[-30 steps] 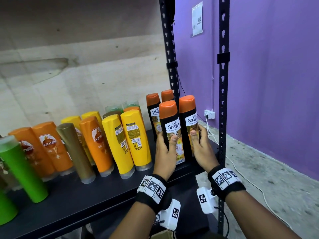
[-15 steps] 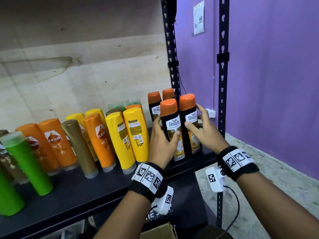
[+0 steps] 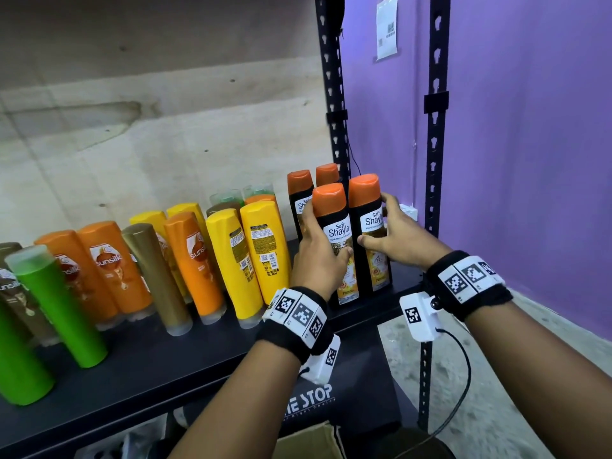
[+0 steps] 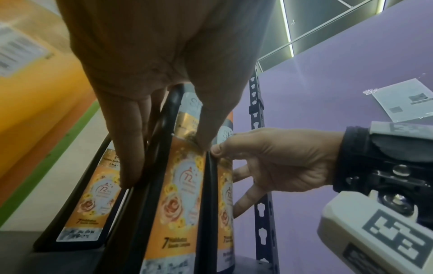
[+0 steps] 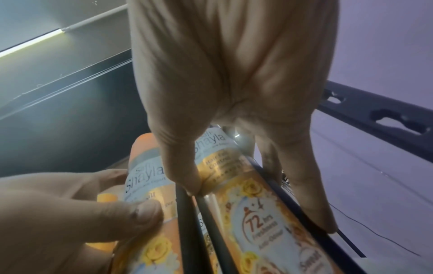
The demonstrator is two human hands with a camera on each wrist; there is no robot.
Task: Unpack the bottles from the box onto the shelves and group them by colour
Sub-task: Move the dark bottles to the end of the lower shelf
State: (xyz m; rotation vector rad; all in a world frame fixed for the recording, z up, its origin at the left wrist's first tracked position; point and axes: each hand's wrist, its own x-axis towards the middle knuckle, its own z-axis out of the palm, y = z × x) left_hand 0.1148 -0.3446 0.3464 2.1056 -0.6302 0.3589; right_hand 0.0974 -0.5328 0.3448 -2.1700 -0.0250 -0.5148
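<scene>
Shelf (image 3: 139,376): 4 black bottles (image 3: 337,240), hands gripping 2.

Both forearms are bare, with no sleeves in sight. Each wrist wears a black fabric band (image 3: 468,283) carrying white tiles printed with black square codes, the left band (image 3: 295,318) the same. Under each wrist hangs a small white camera box (image 3: 418,317) with its own code sticker, and a thin black cable (image 3: 462,385) trails from the right one.

Black shelf (image 3: 139,376) with bottles standing on it

From left: green bottles (image 3: 56,313), orange bottles (image 3: 116,270), a gold bottle (image 3: 155,279), yellow bottles (image 3: 255,253), then four black orange-capped bottles (image 3: 337,240) at the right end.
</scene>
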